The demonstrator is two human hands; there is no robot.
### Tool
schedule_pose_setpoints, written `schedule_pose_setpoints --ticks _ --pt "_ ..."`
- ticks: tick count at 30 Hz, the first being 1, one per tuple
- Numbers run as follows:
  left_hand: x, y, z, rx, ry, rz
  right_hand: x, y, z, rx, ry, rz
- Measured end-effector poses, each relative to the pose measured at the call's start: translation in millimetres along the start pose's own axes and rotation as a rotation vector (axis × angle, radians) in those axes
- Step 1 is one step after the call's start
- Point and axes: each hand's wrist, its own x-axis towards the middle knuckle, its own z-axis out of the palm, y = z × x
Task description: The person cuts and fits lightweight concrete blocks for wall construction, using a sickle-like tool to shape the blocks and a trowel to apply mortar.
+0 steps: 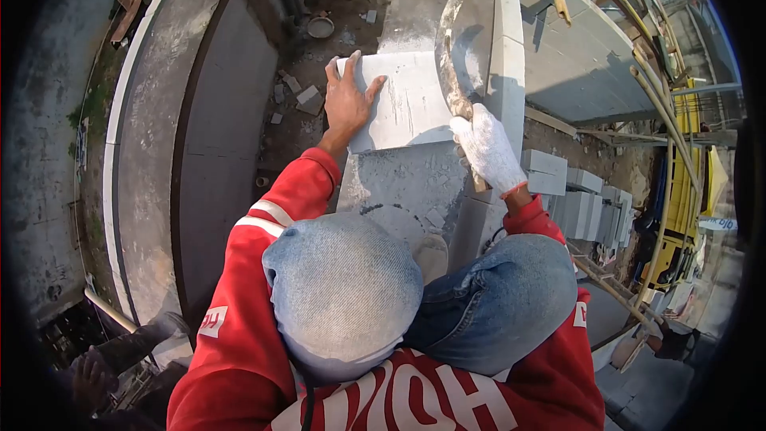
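Observation:
A white, light concrete block with dark scratches on its face lies across the grey wall top in front of my knees. My bare left hand rests on its left end, fingers spread, thumb over the face. In a white knitted glove, my right hand is closed around the handle of a sickle. Its curved blade, crusted with pale mortar, points up and away along the block's right edge. The blade casts a curved shadow on the wall beyond.
Stacked pale blocks stand below on the right, near a yellow truck. Bamboo poles rise at the right. A round pan and rubble lie on the ground between walls. At the lower left, another person's hand shows in shadow.

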Motion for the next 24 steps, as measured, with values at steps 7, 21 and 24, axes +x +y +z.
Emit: schedule_pose_setpoints --ticks 7,21,24 --pt "-0.6 -3.4 4.3 0.028 0.054 0.022 57.9 24.5 16.2 -0.779 -0.030 -0.703" --pt "-0.9 -0.1 0.6 -0.015 0.023 -0.013 11.0 -13.8 27.9 -0.364 -0.088 -0.109" --pt "0.3 2.5 -0.2 -0.028 -0.001 -0.026 2.0 -9.0 37.4 -0.381 -0.071 -0.011"
